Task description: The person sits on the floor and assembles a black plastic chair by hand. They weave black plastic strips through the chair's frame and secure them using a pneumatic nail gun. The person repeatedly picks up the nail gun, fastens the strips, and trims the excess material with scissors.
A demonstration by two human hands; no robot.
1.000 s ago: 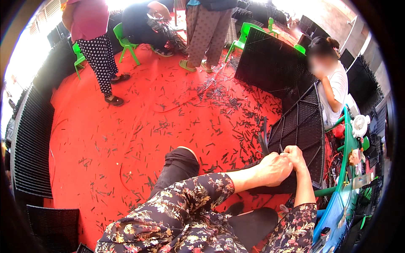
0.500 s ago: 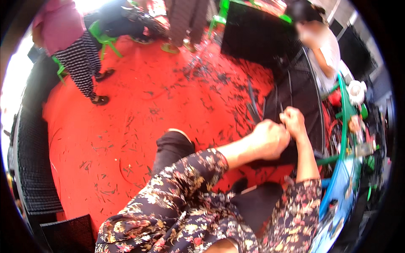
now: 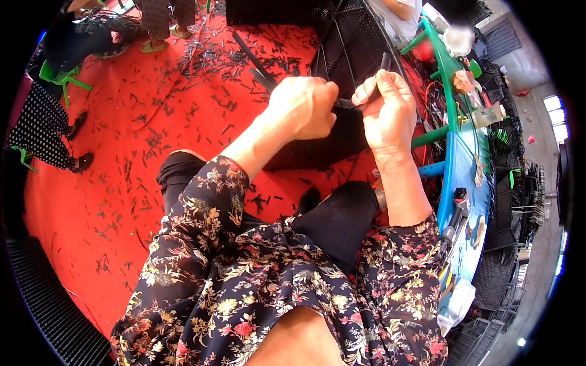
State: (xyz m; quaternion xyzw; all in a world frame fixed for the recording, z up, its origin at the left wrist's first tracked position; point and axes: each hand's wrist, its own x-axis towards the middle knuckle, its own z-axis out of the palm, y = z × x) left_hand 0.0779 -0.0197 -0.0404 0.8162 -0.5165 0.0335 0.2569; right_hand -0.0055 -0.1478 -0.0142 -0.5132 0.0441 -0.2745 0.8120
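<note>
My left hand is closed in a fist, back of the hand up, around a flat black strip whose long end sticks out to the far left. A short stretch of black strip spans the gap between my two hands. Beside it my right hand is turned with its palm side showing, fingers pinching a black strip end that points up. Whether this is all one strip is hidden by my fingers. Just beyond both hands stands a dark woven furniture piece with a light edge line.
Black strip scraps litter the red floor. On my right runs a green-and-blue table with a white fan, a clear container and a black-and-grey tool. Other people stand at far left; one sits beyond the table.
The view has swung right, so the floor and the people sit further left. My right hand has turned its palm side toward me, and a strip end now shows above it.
</note>
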